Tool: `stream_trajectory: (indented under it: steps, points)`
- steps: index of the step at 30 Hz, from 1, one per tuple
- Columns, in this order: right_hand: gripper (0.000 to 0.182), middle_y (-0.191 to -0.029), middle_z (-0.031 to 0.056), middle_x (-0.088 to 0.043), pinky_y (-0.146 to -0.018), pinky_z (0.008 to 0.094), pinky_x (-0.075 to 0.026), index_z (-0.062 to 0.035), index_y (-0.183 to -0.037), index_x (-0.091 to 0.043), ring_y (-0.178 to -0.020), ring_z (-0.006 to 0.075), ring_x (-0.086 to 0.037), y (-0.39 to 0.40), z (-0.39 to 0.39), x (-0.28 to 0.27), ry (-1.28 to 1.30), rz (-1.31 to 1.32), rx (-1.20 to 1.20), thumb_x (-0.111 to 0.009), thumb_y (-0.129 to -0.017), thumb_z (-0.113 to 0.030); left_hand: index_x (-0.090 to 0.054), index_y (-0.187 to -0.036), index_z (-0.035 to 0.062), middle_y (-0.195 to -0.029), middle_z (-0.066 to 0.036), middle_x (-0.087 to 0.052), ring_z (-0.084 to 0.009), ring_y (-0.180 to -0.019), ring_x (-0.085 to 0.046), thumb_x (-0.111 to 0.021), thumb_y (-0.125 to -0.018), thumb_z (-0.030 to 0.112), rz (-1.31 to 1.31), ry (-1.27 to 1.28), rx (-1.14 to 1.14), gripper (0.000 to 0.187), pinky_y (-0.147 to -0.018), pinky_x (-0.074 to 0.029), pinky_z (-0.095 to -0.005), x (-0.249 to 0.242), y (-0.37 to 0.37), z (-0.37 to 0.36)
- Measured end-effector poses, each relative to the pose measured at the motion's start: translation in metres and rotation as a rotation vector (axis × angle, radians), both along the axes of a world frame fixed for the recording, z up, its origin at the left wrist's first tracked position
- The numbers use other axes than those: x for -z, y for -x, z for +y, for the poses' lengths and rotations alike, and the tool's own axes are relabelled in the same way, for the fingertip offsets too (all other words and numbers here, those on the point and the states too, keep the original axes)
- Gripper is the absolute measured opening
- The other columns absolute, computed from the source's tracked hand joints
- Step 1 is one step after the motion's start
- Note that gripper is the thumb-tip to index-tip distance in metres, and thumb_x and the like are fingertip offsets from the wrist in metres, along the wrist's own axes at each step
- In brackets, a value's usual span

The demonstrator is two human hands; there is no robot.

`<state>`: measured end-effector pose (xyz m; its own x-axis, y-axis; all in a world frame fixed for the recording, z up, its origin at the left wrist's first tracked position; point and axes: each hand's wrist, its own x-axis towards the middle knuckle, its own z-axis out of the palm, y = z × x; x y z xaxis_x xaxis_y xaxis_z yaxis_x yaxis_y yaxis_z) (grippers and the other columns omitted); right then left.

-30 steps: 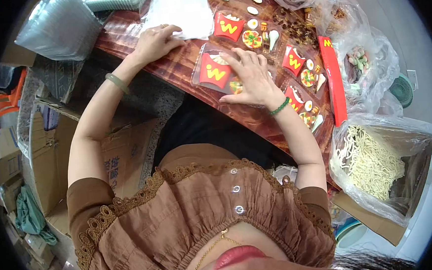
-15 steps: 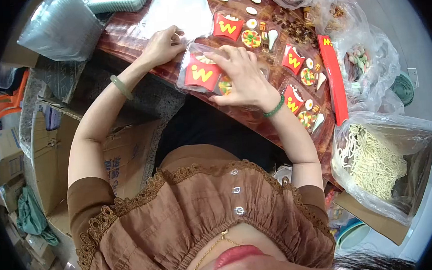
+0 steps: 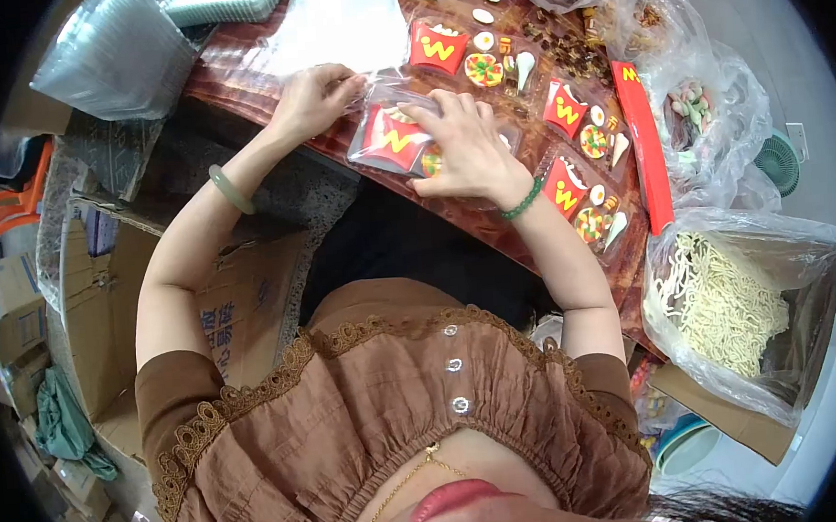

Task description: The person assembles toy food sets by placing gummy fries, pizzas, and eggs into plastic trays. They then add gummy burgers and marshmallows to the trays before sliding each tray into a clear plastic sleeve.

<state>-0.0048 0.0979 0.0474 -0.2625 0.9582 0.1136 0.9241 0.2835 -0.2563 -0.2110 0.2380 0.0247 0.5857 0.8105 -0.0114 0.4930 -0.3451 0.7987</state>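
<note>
A clear plastic pack (image 3: 393,138) with a red toy fries carton inside lies near the table's front edge. My right hand (image 3: 469,150) grips it from above and the right side, its fingers over the plastic and hiding part of a small toy pizza. At the pack's upper left, my left hand (image 3: 318,102) pinches the edge of a clear plastic bag around it. Farther back sits another clear tray with a red fries carton (image 3: 438,46), a toy pizza (image 3: 484,69) and a drumstick (image 3: 525,66).
More filled trays (image 3: 582,198) lie to the right beside a long red strip (image 3: 645,147). Clear bags (image 3: 336,22) and stacked empty trays (image 3: 113,55) are at the back left. A lined box of pale strands (image 3: 722,309) stands at right.
The pack and my right hand have shifted slightly right. My left hand has come down a little, still at the bag's edge.
</note>
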Motion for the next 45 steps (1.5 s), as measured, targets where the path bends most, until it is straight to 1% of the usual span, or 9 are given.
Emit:
stream_trajectory:
  steps: [7,8,13,19,25,28,38,43,45]
  points:
    - [0.086,-0.127,0.0195,-0.044,-0.094,0.0469,-0.034,-0.0183,-0.132,-0.051,-0.114,0.0355,-0.043,0.008,0.001,0.000,-0.012,-0.022,0.019,-0.078,-0.053,-0.041,-0.062,-0.107,0.0016,-0.081,-0.015,-0.067,-0.0215,-0.070,-0.066,-0.065,-0.089,0.026,-0.083,-0.244,0.046,0.030,-0.063,-0.051,-0.0345,0.007,-0.003,-0.016]
    - [0.085,-0.127,0.0193,-0.044,-0.094,0.0470,-0.034,-0.0186,-0.131,-0.051,-0.114,0.0358,-0.043,0.010,0.002,-0.001,-0.006,-0.026,0.020,-0.078,-0.053,-0.041,-0.059,-0.116,0.0007,-0.100,-0.018,-0.067,-0.0239,-0.086,-0.067,-0.068,-0.086,0.019,-0.025,-0.305,0.064,0.036,-0.075,-0.053,-0.0338,0.001,-0.005,-0.020]
    - [0.092,-0.127,0.0194,-0.044,-0.095,0.0480,-0.034,-0.0140,-0.135,-0.046,-0.114,0.0357,-0.043,0.014,0.007,0.005,-0.017,-0.038,-0.013,-0.078,-0.053,-0.042,-0.062,-0.114,0.0032,-0.109,-0.016,-0.066,-0.0285,-0.095,-0.064,-0.066,-0.085,0.014,0.000,-0.475,0.124,0.030,-0.082,-0.052,-0.0362,0.016,0.000,-0.011]
    - [0.124,-0.134,0.0171,-0.042,-0.096,0.0490,-0.035,-0.0081,-0.149,-0.013,-0.113,0.0341,-0.045,0.010,0.004,0.010,-0.020,0.172,0.111,-0.083,-0.050,-0.035,-0.068,-0.103,0.0050,-0.107,-0.012,-0.067,-0.0296,-0.101,-0.062,-0.063,-0.086,0.017,-0.041,-0.474,0.195,0.022,-0.086,-0.049,-0.0386,0.012,0.005,-0.016]
    - [0.100,-0.132,0.0160,-0.042,-0.092,0.0515,-0.039,-0.0157,-0.142,-0.034,-0.113,0.0364,-0.044,0.013,0.009,0.001,0.091,-0.082,0.100,-0.078,-0.056,-0.042,-0.066,-0.104,0.0014,-0.106,-0.013,-0.067,-0.0295,-0.100,-0.063,-0.062,-0.085,0.006,-0.093,-0.579,0.282,0.020,-0.084,-0.051,-0.0382,0.006,0.008,-0.023]
    - [0.088,-0.129,0.0158,-0.043,-0.090,0.0529,-0.041,-0.0131,-0.135,-0.041,-0.114,0.0373,-0.044,0.018,0.006,0.001,0.088,-0.030,0.196,-0.075,-0.060,-0.045,-0.067,-0.098,0.0021,-0.095,-0.012,-0.067,-0.0270,-0.087,-0.064,-0.063,-0.082,0.003,-0.065,-0.509,0.050,0.016,-0.072,-0.052,-0.0355,0.009,0.028,-0.028]
    - [0.088,-0.126,0.0175,-0.044,-0.089,0.0544,-0.041,-0.0045,-0.131,-0.041,-0.112,0.0383,-0.045,0.055,0.018,0.004,0.074,-0.010,0.373,-0.075,-0.062,-0.047,-0.067,-0.091,0.0067,-0.078,-0.006,-0.060,-0.0227,-0.070,-0.057,-0.068,-0.075,0.007,-0.060,-0.834,0.091,0.016,-0.060,-0.049,-0.0324,0.007,0.026,-0.061]
    - [0.107,-0.137,0.0254,-0.037,-0.095,0.0531,-0.037,-0.0045,-0.139,-0.035,-0.121,0.0400,-0.041,0.052,0.019,0.018,-0.104,-0.027,0.319,-0.076,-0.059,-0.061,-0.066,-0.096,0.0057,-0.089,-0.011,-0.061,-0.0283,-0.084,-0.057,-0.069,-0.074,0.011,-0.001,-0.799,0.128,0.023,-0.074,-0.049,-0.0391,0.011,0.020,-0.056]
    - [0.110,-0.140,0.0263,-0.034,-0.098,0.0535,-0.035,-0.0116,-0.141,-0.037,-0.127,0.0401,-0.036,0.038,-0.002,-0.003,-0.117,-0.017,0.245,-0.073,-0.055,-0.071,-0.061,-0.111,0.0064,-0.112,-0.018,-0.057,-0.0383,-0.109,-0.051,-0.068,-0.075,0.013,0.001,-0.841,0.081,0.038,-0.093,-0.043,-0.0460,0.005,0.016,-0.054]
